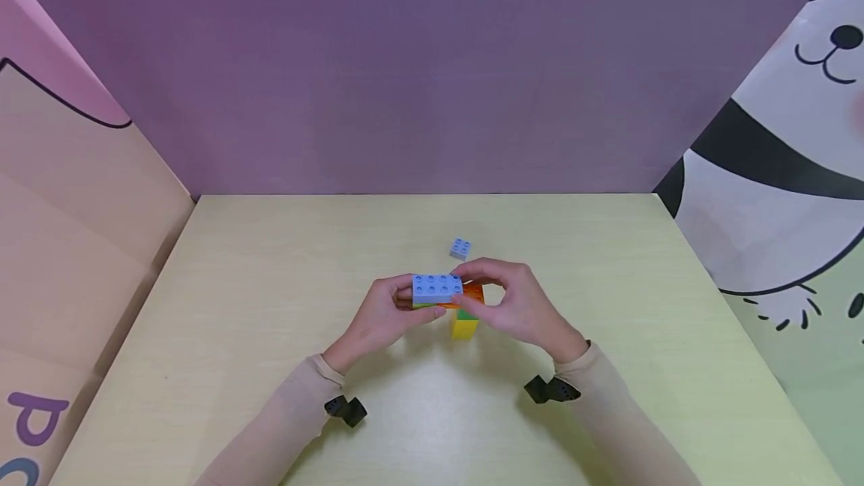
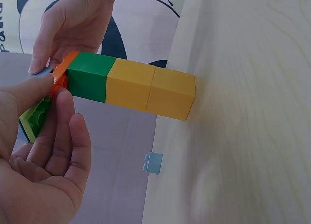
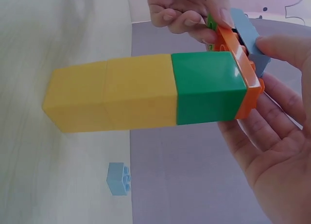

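Observation:
A tower of two yellow bricks (image 2: 150, 90), a green brick (image 3: 209, 88) and an orange brick (image 1: 474, 293) stands upright on the table. A blue eight-stud brick (image 1: 435, 288) lies at the top, overhanging to the left, with a gap showing between it and the orange brick in the right wrist view. My right hand (image 1: 516, 306) pinches this blue brick between thumb and fingers. From the left, my left hand (image 1: 378, 317) holds a light green brick (image 2: 36, 118) under the blue one, its thumb close against the orange brick.
A small blue four-stud brick (image 1: 460, 248) lies on the table behind the tower. The pale wooden table (image 1: 270, 246) ends at a purple wall (image 1: 432, 81), with printed panels on both sides.

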Action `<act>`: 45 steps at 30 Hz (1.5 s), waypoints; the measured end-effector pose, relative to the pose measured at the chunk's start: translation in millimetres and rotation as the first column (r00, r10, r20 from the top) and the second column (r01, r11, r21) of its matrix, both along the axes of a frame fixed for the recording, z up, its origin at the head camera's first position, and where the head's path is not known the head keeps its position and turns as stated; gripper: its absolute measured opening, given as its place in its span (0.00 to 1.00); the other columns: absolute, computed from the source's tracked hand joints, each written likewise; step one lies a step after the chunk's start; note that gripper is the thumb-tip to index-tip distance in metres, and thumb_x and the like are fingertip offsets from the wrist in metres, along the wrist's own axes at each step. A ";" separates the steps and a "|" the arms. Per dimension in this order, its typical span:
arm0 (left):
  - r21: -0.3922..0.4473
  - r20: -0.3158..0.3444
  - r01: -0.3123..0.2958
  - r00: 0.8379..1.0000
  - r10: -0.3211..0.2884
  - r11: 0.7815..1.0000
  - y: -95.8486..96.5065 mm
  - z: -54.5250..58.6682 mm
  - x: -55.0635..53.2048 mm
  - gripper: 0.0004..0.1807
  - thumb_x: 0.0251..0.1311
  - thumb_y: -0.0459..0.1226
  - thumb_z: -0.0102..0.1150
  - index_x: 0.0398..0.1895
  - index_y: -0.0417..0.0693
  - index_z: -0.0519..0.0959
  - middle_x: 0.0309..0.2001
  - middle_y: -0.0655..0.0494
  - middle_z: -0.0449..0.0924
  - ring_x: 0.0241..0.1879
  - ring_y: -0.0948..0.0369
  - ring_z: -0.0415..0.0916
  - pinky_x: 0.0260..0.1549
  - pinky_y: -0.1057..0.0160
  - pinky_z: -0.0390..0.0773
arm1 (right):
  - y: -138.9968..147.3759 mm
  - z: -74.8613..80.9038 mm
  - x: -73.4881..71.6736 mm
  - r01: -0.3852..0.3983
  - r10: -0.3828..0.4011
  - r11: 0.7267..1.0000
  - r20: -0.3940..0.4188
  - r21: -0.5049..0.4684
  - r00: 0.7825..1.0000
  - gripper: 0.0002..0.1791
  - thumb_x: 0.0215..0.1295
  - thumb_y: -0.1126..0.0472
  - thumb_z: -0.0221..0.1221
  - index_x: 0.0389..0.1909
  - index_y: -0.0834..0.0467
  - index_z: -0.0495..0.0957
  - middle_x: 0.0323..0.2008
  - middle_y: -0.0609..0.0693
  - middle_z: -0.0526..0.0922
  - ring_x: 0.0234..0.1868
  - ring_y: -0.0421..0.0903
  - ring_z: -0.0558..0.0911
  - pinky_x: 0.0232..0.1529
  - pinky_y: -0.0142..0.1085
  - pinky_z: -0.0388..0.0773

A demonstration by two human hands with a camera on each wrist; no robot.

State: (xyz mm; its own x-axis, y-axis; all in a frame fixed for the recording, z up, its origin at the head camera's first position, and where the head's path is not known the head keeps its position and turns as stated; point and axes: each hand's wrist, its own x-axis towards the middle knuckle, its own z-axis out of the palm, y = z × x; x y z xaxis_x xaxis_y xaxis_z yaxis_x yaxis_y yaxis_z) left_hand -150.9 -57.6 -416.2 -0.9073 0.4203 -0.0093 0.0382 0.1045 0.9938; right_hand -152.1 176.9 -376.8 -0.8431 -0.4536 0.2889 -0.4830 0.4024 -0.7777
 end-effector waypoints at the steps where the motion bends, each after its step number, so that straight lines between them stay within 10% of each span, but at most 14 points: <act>1: 0.003 0.000 0.001 1.000 -0.001 1.000 0.3 -0.1 0.1 0.21 0.54 0.41 0.74 0.51 0.50 0.83 0.44 0.53 0.89 0.42 0.61 0.87 0.40 0.66 0.83 | 0.2 -0.6 0.6 0.001 0.000 1.000 -0.015 0.003 1.000 0.16 0.58 0.59 0.71 0.48 0.50 0.84 0.46 0.43 0.87 0.42 0.39 0.84 0.49 0.36 0.83; 20: -0.008 0.012 0.018 1.000 -0.018 1.000 -1.5 1.7 0.8 0.23 0.54 0.42 0.74 0.54 0.48 0.82 0.46 0.52 0.88 0.43 0.59 0.87 0.41 0.65 0.84 | 0.5 -10.9 1.1 -0.018 0.014 0.999 -0.113 -0.032 0.993 0.16 0.57 0.60 0.72 0.47 0.51 0.84 0.45 0.43 0.87 0.43 0.38 0.84 0.48 0.32 0.83; 27: 0.065 -0.026 0.036 0.999 -0.034 0.997 -2.0 1.6 1.4 0.18 0.67 0.42 0.61 0.54 0.40 0.80 0.45 0.44 0.87 0.42 0.38 0.84 0.44 0.49 0.84 | 2.1 -13.4 0.9 -0.015 0.010 0.999 -0.122 -0.043 0.992 0.17 0.57 0.61 0.72 0.48 0.52 0.84 0.44 0.46 0.88 0.41 0.38 0.84 0.47 0.32 0.83; 37: 0.085 0.076 -0.023 0.997 0.016 0.996 3.2 10.8 3.3 0.22 0.72 0.48 0.53 0.51 0.37 0.81 0.43 0.41 0.86 0.42 0.34 0.81 0.38 0.61 0.86 | 2.3 -14.7 -0.1 -0.022 0.016 0.999 -0.136 -0.043 0.991 0.17 0.56 0.60 0.72 0.48 0.52 0.84 0.44 0.44 0.87 0.41 0.37 0.84 0.46 0.31 0.83; 45: 0.066 0.181 0.063 0.981 -0.074 0.996 -5.9 18.6 -0.1 0.25 0.71 0.51 0.54 0.55 0.38 0.79 0.46 0.43 0.86 0.38 0.54 0.87 0.45 0.59 0.85 | 2.9 -14.7 0.1 -0.034 0.027 0.998 -0.144 -0.046 0.989 0.18 0.56 0.60 0.72 0.48 0.52 0.84 0.44 0.45 0.87 0.40 0.37 0.84 0.46 0.31 0.83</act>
State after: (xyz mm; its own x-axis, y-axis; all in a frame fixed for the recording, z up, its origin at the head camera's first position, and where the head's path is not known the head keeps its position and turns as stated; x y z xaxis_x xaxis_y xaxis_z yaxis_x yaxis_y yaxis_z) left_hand -151.0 -63.5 -397.6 -0.8618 0.4859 -0.1459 -0.1400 0.0486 0.9890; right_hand -152.0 179.8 -391.5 -0.7773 -0.4615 0.4276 -0.6023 0.3494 -0.7178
